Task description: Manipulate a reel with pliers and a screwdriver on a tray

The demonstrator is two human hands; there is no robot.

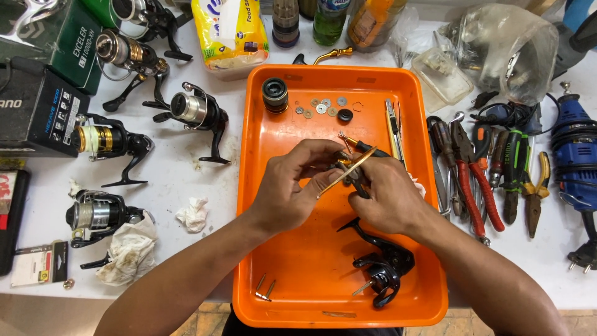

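Both hands met over the middle of an orange tray that filled the centre of the frame. The left hand was curled, its fingertips pinching a small gold-and-black reel part from the left. The right hand was clenched around the same part from the right, and a thin gold bail wire ran slantwise between the two hands. Exactly which piece each finger pressed was hard to make out, since the fingers overlapped.

Below the hands, in the lower right of the tray, lay a black reel body. Two small pins rested in the tray's lower left corner. Along the tray's upper edge stood a black spool, with a scatter of small washers just beside it.

On the white surface at the left of the frame lay several spinning reels and a crumpled tissue. At the right of the frame, just beside the tray, sat a row of pliers with red handles, and farther right a blue rotary tool.
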